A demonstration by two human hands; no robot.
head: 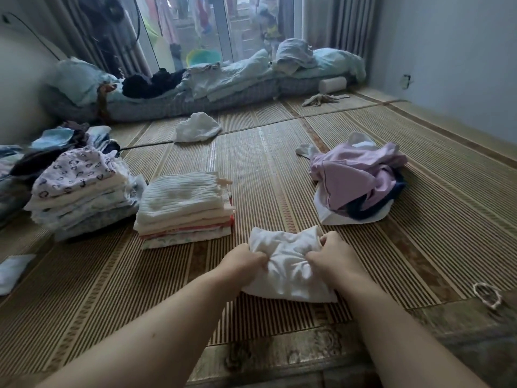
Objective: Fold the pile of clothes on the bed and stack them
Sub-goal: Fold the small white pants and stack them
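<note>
Both hands, left point(242, 261) and right point(331, 254), pinch soft crumpled white cloth point(288, 264) on ribbed mat point(265, 169).

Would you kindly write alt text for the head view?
Two bare hands, left hand and right hand, grip a white garment on a bamboo mat. Two folded stacks sit to the left; an unfolded lilac pile lies to the right.

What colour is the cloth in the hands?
White, seen best in the head view: the cloth bunched between both hands.
</note>
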